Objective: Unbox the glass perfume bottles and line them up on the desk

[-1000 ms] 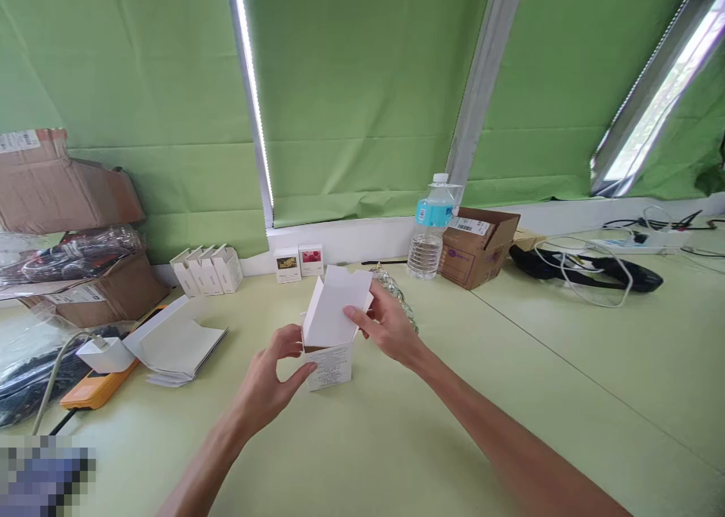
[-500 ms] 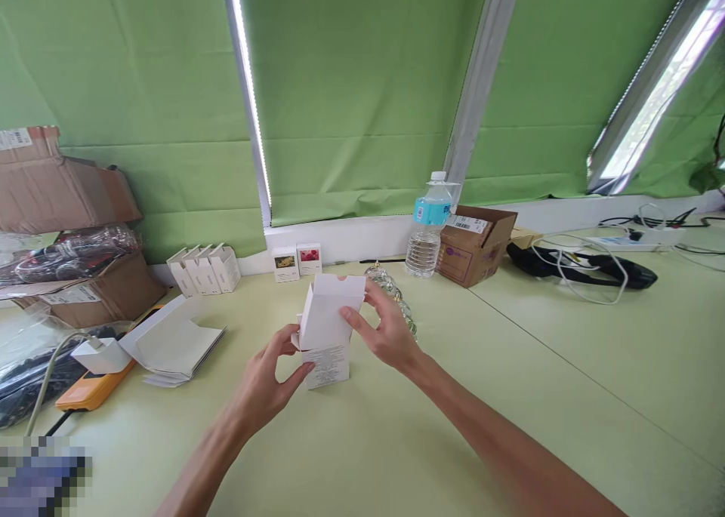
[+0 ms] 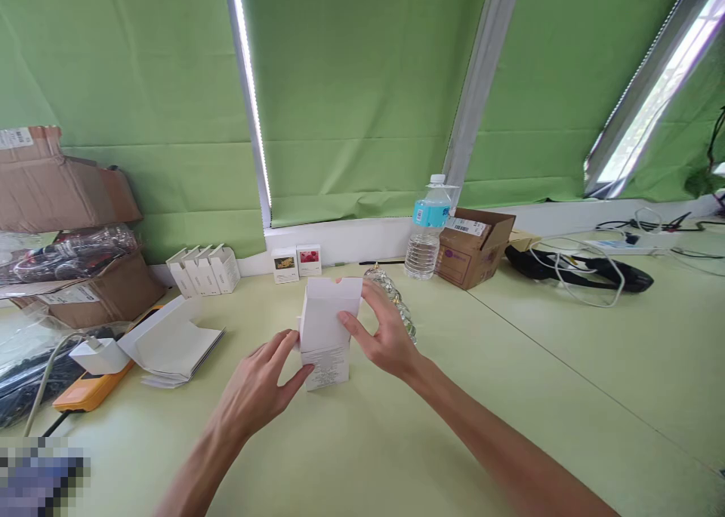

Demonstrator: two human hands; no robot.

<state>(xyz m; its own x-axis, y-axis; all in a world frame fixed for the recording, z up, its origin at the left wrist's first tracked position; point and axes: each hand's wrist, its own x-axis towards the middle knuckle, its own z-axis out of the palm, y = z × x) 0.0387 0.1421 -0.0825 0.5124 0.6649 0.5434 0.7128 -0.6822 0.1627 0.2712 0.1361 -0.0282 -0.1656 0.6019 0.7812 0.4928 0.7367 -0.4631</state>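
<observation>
A small white paper box (image 3: 328,355) with fine print on its front stands on the table before me. Its blank white top flap (image 3: 331,317) is raised. My left hand (image 3: 263,381) grips the box's left side, thumb on the printed front and fingers at the left edge. On the right, my right hand (image 3: 385,332) pinches the raised flap, thumb in front and fingers behind. The inside of the box is hidden from me. Clear glass ornaments (image 3: 399,302) lie just behind my right hand.
Two small picture boxes (image 3: 297,264) and several white cartons (image 3: 204,269) stand along the wall. Folded white card sheets (image 3: 175,347) lie left, near an orange power strip (image 3: 94,389). A water bottle (image 3: 424,238), a brown carton (image 3: 476,247) and a black strap-like item with cables (image 3: 612,272) stand to the right.
The raised flap has shifted slightly left and stands more upright over the box. My left fingers have moved a little lower on the box's left edge.
</observation>
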